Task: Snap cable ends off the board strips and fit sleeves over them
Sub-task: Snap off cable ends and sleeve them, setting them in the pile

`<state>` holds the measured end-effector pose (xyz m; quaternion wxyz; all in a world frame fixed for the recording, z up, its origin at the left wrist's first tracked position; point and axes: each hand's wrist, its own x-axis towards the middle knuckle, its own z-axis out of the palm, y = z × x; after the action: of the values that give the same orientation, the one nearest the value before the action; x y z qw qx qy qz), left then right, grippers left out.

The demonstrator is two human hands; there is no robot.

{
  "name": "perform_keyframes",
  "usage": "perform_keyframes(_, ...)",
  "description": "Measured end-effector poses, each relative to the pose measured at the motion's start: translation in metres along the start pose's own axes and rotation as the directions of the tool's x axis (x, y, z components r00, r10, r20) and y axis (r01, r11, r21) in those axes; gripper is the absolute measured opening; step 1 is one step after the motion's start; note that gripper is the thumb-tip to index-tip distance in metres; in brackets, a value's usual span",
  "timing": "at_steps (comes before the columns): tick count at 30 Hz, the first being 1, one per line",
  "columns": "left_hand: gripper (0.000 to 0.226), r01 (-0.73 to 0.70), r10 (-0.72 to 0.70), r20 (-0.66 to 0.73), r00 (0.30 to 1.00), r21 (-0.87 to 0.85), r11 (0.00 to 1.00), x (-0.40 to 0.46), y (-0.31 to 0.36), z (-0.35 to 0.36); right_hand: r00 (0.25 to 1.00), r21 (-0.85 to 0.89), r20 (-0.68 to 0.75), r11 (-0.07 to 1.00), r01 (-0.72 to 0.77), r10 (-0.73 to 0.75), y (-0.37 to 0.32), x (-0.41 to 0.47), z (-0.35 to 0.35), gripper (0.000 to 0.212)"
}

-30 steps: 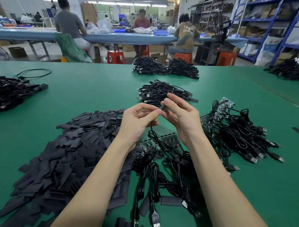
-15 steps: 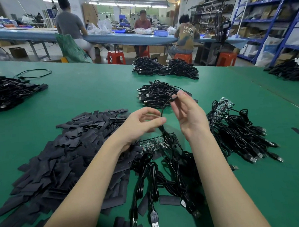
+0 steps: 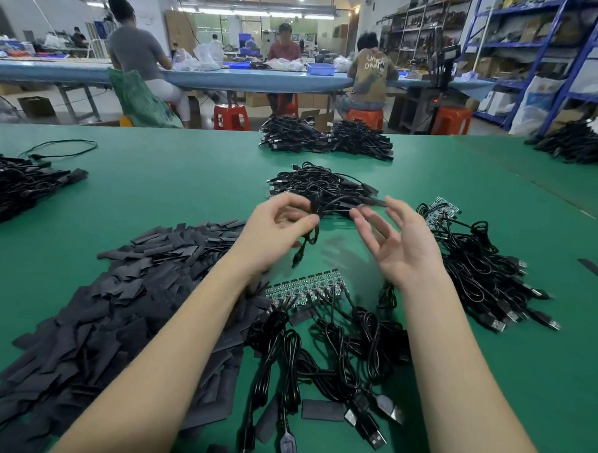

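My left hand (image 3: pixel 277 234) is raised over the green table (image 3: pixel 186 183), thumb and curled fingers pinching a black cable (image 3: pixel 310 237) whose loose end dangles below. The cable's sleeved end (image 3: pixel 368 202) reaches toward a pile of sleeved cables (image 3: pixel 323 184) just beyond. My right hand (image 3: pixel 398 249) hovers beside it, palm up, fingers spread, holding nothing. Below the hands lies a green board strip (image 3: pixel 303 287) with several black USB cables (image 3: pixel 330 355) still attached. A large heap of flat black sleeves (image 3: pixel 122 302) lies at the left.
Another bundle of cables (image 3: pixel 481 273) on a board strip (image 3: pixel 439 211) lies to the right. More cable piles sit at the far middle (image 3: pixel 324 139), far left (image 3: pixel 14 184) and far right (image 3: pixel 575 142). One loose sleeve (image 3: pixel 592 267) lies at right. People work at a bench behind.
My right hand has let go of the sleeved cable end and opened. My left hand has lifted the cable up and forward toward the pile beyond.
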<state>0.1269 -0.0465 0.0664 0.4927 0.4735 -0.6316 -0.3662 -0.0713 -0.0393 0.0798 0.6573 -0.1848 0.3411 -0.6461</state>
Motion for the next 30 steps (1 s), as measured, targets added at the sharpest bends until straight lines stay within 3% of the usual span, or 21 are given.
perform_keyframes(4, 0.013, -0.159, 0.174, -0.024, 0.984, 0.31, 0.937, 0.057, 0.018, -0.001, 1.0, -0.06, 0.002, 0.998, -0.025, 0.026, 0.002, 0.004, -0.004, 0.012)
perform_keyframes(8, 0.011, -0.248, 0.285, 0.021, 0.958, 0.557, 0.793, 0.125, 0.029, 0.005, 0.998, -0.095, 0.005, 0.994, -0.059, 0.06, 0.009, 0.008, -0.006, 0.015)
perform_keyframes(11, 0.018, -0.233, 0.263, 0.079, 0.961, 0.745, 0.625, 0.165, 0.028, 0.011, 0.997, -0.133, 0.008, 0.988, -0.076, 0.077, 0.014, 0.01, -0.009, 0.027)
perform_keyframes(15, 0.033, -0.154, 0.131, 0.107, 0.986, 0.891, 0.426, 0.183, 0.005, 0.013, 0.995, -0.171, 0.007, 0.981, -0.096, 0.099, 0.017, 0.01, -0.012, 0.025)
perform_keyframes(18, 0.036, -0.1, 0.058, 0.083, 0.995, 0.89, 0.445, 0.169, -0.019, 0.008, 0.995, -0.171, 0.006, 0.98, -0.098, 0.1, 0.017, 0.011, -0.012, 0.019)
perform_keyframes(22, 0.03, -0.041, 0.046, 0.016, 0.999, 0.801, 0.597, 0.125, -0.028, -0.006, 0.994, -0.215, 0.006, 0.971, -0.104, 0.108, 0.02, 0.012, -0.009, 0.01)
perform_keyframes(24, 0.025, -0.025, 0.062, -0.025, 0.998, 0.725, 0.689, 0.096, -0.023, -0.012, 0.995, -0.334, 0.014, 0.939, -0.085, 0.095, 0.023, 0.012, -0.007, 0.01)
perform_keyframes(26, 0.016, -0.026, 0.059, -0.033, 0.998, 0.614, 0.789, 0.064, -0.015, -0.015, 0.998, -0.587, 0.042, 0.81, -0.021, 0.056, 0.024, 0.011, -0.006, 0.013)
perform_keyframes(28, 0.007, -0.029, 0.033, 0.002, 0.999, 0.507, 0.862, 0.031, -0.009, -0.016, 0.994, -0.856, 0.107, 0.511, 0.079, 0.026, 0.023, 0.01, -0.006, 0.015)
perform_keyframes(30, 0.004, -0.021, -0.002, 0.055, 0.998, 0.417, 0.909, 0.005, -0.005, -0.013, 0.988, -0.97, 0.145, 0.204, 0.133, 0.044, 0.019, 0.009, -0.007, 0.019)
